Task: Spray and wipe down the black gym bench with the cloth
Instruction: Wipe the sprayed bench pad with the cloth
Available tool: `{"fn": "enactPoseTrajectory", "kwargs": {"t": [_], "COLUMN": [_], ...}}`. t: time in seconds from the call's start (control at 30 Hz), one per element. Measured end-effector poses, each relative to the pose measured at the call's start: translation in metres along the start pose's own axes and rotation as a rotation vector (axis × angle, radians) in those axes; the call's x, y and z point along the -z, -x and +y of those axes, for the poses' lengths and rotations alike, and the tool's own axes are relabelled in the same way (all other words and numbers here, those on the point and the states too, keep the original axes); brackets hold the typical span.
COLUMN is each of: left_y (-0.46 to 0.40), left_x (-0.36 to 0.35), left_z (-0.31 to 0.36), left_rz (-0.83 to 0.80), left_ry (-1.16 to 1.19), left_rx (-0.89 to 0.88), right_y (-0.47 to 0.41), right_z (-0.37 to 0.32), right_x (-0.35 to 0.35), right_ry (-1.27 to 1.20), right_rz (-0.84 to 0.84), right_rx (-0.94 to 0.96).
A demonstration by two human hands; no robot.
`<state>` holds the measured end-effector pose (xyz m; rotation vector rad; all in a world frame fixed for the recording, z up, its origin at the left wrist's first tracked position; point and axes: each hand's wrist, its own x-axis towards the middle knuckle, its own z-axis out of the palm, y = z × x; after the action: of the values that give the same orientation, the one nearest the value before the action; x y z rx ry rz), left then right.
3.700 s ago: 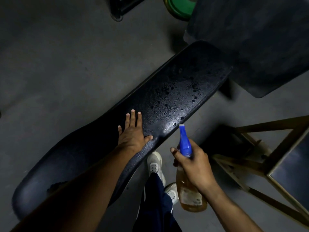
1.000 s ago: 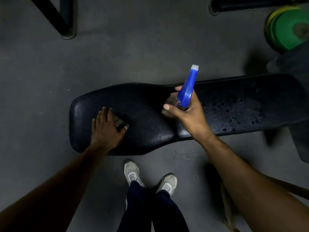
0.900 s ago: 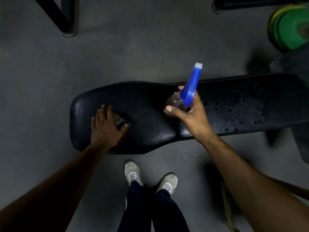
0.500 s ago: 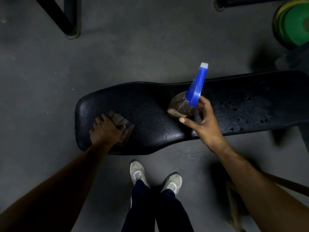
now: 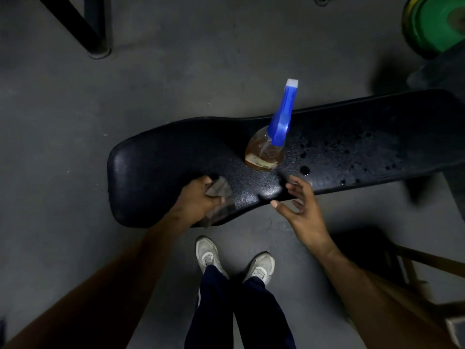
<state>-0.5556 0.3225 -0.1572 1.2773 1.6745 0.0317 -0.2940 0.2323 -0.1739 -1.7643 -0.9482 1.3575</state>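
Nearest the camera, two pale trainers (image 5: 234, 260) and dark trouser legs (image 5: 239, 311) stand on a grey, matt concrete floor (image 5: 50, 147), which is scuffed and faintly speckled. To the right of the legs a wooden frame (image 5: 427, 263) slants across the lower corner in deep shadow.

Just beyond the feet runs the black gym bench (image 5: 163, 152), its textured pad lying left to right with the rounded end to the left. The left hand (image 5: 198, 200) is clenched round a grey cloth (image 5: 220, 190), pressing it onto the pad's near edge. The right hand (image 5: 299, 205) hovers beside the near edge with fingers spread and empty, apart from everything.

Past that hand the spray bottle (image 5: 266, 152) stands upright on the middle of the pad, amber liquid in its clear body, the blue trigger head (image 5: 283, 117) pointing away. To the right of the bottle the pad is dotted with dark wet droplets (image 5: 304, 170); the left part looks dry and dull.

Farther off, a black metal frame leg (image 5: 88, 28) meets the floor at upper left, and a green weight plate (image 5: 435, 21) with a yellow rim sits at the upper right corner. The light is dim throughout
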Motion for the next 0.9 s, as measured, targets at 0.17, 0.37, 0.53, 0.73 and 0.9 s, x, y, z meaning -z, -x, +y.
{"fn": "enactPoseTrajectory", "kwargs": {"t": [0.17, 0.37, 0.53, 0.73, 0.9], "left_y": [0.024, 0.039, 0.038, 0.028, 0.021], "left_x": [-0.048, -0.105, -0.141, -0.178, -0.21], "left_z": [0.032, 0.079, 0.127, 0.19, 0.241], "left_rz": [-0.281, -0.364, -0.321, -0.337, -0.44], "left_ry": [0.369, 0.538, 0.499, 0.386, 0.297], "left_rx": [0.086, 0.066, -0.022, -0.124, -0.159], "right_y": [0.018, 0.038, 0.046, 0.045, 0.039], "right_z": [0.006, 0.011, 0.018, 0.031, 0.03], "right_x": [0.0, 0.021, 0.071, 0.141, 0.193], "right_ry": [-0.118, -0.364, -0.51, -0.53, -0.612], "right_rz": [-0.046, -0.02, 0.104, 0.311, 0.484], "right_rx": [-0.079, -0.179, -0.256, -0.178, -0.112]}}
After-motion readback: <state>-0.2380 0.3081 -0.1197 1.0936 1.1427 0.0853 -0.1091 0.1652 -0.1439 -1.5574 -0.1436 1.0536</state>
